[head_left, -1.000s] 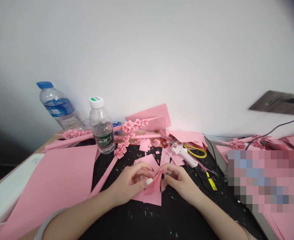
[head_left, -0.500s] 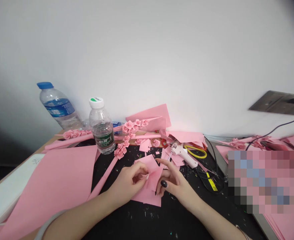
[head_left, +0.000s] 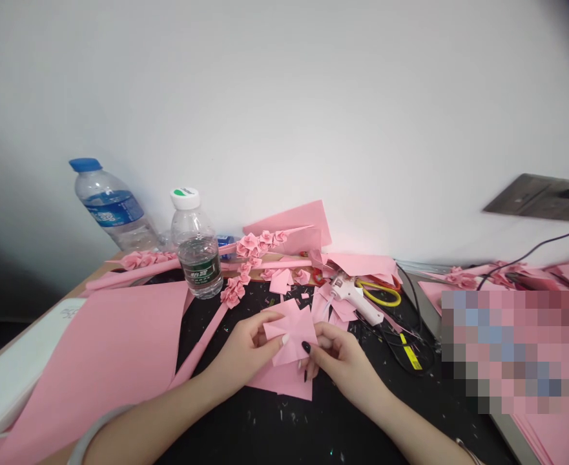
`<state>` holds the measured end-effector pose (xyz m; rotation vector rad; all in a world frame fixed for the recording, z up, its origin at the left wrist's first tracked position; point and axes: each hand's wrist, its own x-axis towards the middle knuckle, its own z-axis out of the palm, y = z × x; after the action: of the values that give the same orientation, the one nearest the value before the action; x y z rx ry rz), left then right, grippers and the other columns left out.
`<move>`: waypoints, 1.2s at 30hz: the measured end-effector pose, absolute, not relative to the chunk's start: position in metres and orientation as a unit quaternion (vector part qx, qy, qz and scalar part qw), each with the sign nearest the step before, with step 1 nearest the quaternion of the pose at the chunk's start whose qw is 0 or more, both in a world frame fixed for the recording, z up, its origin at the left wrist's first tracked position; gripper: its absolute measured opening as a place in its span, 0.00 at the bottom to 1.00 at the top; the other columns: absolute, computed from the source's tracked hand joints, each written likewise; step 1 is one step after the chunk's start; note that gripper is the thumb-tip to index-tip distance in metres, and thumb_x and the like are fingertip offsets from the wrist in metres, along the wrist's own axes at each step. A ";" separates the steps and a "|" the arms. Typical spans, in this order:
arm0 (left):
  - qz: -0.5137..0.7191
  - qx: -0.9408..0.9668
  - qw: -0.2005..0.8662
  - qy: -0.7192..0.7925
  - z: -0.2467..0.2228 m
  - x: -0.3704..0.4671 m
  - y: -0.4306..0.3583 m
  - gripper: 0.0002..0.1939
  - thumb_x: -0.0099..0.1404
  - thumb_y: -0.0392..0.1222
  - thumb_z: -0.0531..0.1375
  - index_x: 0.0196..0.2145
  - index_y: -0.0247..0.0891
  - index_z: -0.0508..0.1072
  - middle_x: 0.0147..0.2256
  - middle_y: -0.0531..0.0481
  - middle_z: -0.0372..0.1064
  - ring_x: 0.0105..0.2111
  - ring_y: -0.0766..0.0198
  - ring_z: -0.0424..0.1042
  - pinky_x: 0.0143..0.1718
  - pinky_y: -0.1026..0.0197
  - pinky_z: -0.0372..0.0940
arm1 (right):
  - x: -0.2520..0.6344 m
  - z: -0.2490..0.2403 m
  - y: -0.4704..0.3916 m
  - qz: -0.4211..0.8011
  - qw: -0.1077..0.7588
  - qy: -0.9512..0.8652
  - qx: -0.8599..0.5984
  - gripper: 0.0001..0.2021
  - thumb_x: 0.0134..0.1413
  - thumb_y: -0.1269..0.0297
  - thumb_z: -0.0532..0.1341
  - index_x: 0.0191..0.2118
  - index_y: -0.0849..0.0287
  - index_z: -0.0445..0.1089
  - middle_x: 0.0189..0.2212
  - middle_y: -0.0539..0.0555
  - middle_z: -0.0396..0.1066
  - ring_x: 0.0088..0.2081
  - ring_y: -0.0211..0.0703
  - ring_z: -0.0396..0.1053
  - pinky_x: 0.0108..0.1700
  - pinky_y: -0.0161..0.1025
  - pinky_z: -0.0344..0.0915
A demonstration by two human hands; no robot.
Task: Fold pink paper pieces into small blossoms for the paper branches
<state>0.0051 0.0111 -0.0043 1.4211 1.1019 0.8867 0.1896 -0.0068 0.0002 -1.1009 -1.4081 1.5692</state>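
Note:
Between my hands is a small folded pink paper (head_left: 291, 339), creased and with pointed corners. My left hand (head_left: 252, 342) pinches its left side, thumb on top. At the right edge my right hand (head_left: 335, 352) grips it with a dark-nailed thumb on top and fingers curled beneath. Flat pink paper squares (head_left: 289, 384) lie under it on the black mat (head_left: 245, 426). Beyond my right hand rests a pale glue gun (head_left: 356, 298). A rolled pink paper stem with folded flowers (head_left: 233, 292) lies past my left hand.
Two water bottles, one white-capped (head_left: 197, 252) and one blue-capped (head_left: 112, 210), stand at the back left. A large pink sheet (head_left: 124, 349) covers part of a white box (head_left: 32, 361). Yellow-handled scissors (head_left: 381, 294) and black cables (head_left: 410, 323) lie to the right.
The folded paper now lies more spread and flat between my hands. My right hand's fingers, lifted and apart before, have closed on its right edge.

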 end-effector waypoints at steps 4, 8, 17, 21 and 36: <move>0.366 0.601 0.573 0.419 -0.002 0.005 0.013 0.11 0.55 0.37 0.58 0.36 0.31 0.73 0.31 0.48 0.71 0.32 0.60 0.68 0.32 0.63 0.62 | 0.192 0.003 -0.007 0.585 0.384 -0.556 -0.447 0.10 0.51 0.58 0.59 0.31 0.61 0.65 0.18 0.48 0.68 0.17 0.34 0.63 0.23 0.33 0.60; 0.365 0.549 0.649 0.379 0.001 0.004 0.014 0.08 0.54 0.38 0.60 0.30 0.30 0.74 0.27 0.49 0.71 0.29 0.63 0.67 0.30 0.64 0.63 | 0.192 0.008 -0.006 0.605 0.388 -0.545 -0.433 0.10 0.51 0.58 0.58 0.33 0.61 0.63 0.15 0.46 0.67 0.16 0.34 0.62 0.21 0.32 0.58; 0.339 0.371 0.804 0.316 0.001 0.000 0.013 0.12 0.54 0.36 0.60 0.38 0.34 0.75 0.33 0.44 0.72 0.32 0.60 0.70 0.35 0.58 0.67 | 0.196 0.010 -0.006 0.727 0.425 -0.411 -0.349 0.08 0.50 0.64 0.60 0.35 0.60 0.64 0.18 0.48 0.69 0.18 0.35 0.67 0.24 0.32 0.62; 0.340 0.366 0.815 0.294 0.000 -0.003 0.014 0.12 0.55 0.33 0.56 0.36 0.33 0.76 0.39 0.44 0.71 0.32 0.61 0.72 0.36 0.58 0.67 | 0.199 0.009 -0.006 0.762 0.421 -0.376 -0.317 0.06 0.50 0.67 0.58 0.34 0.62 0.67 0.20 0.53 0.72 0.22 0.38 0.69 0.29 0.35 0.63; 0.415 0.407 0.732 0.354 0.004 0.001 0.018 0.15 0.57 0.39 0.58 0.43 0.35 0.68 0.40 0.43 0.71 0.33 0.61 0.74 0.34 0.61 0.67 | 0.201 0.007 0.001 0.747 0.475 -0.324 -0.334 0.06 0.50 0.68 0.60 0.36 0.62 0.68 0.32 0.55 0.73 0.29 0.36 0.71 0.31 0.32 0.65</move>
<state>0.0011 0.0177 0.0037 0.8960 0.7796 0.9133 0.2010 0.0008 0.0069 -0.8166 -0.7916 1.8271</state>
